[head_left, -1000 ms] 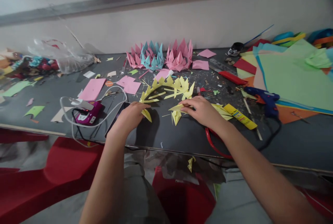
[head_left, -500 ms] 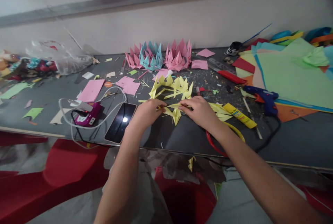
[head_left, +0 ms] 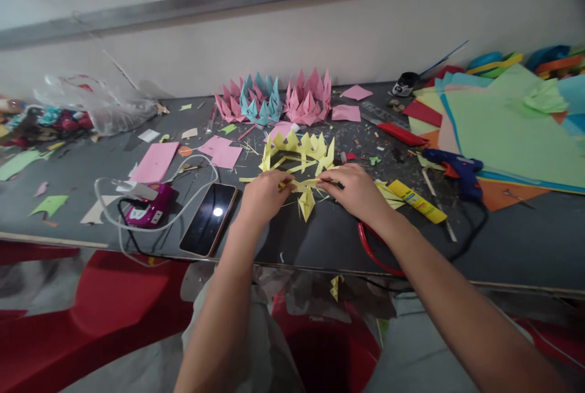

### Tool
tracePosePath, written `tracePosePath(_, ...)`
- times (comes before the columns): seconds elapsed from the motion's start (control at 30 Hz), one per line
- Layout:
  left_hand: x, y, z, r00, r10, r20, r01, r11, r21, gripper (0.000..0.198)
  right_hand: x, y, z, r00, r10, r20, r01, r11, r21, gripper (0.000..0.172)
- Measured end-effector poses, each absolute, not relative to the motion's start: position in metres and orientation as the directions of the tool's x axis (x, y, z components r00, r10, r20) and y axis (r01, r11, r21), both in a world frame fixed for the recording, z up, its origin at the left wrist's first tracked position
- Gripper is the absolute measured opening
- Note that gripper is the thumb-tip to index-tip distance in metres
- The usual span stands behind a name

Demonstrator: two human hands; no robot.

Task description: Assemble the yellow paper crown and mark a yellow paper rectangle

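one dark bench (head_left: pixel 525 247), strewn with paper scraps. one stack of coloured sheets (head_left: pixel 493 119), at the bench's right. one yellow paper crown (head_left: pixel 315 146), mid-bench, far points upright, one folded point aimed at the front edge. two pink crowns (head_left: pixel 308 100) and one blue crown (head_left: pixel 262 103), behind it, the blue between. two hands: left hand (head_left: pixel 266 195) and right hand (head_left: pixel 356 189), fingertips of each pinched together on the yellow paper crown's near side, a short gap between them. one phone (head_left: pixel 208 222), lying near the left hand. one blue glue gun (head_left: pixel 461 173), beside the sheets.
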State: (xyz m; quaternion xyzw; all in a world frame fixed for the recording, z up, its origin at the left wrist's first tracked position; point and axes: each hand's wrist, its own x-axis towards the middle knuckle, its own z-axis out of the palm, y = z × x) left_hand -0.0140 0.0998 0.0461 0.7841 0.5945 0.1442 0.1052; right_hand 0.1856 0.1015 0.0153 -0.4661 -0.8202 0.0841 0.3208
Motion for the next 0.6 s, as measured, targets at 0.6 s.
tracePosePath(0.6, -0.0063, 0.0993, 0.0398, 0.306, 0.941, 0.146, 0.874, -0.338, 0.348, 0.014, 0.1839, 0.1032, 0.0105, -0.469, 0.796, 0.382, 0.724, 0.594, -0.350, 0.019)
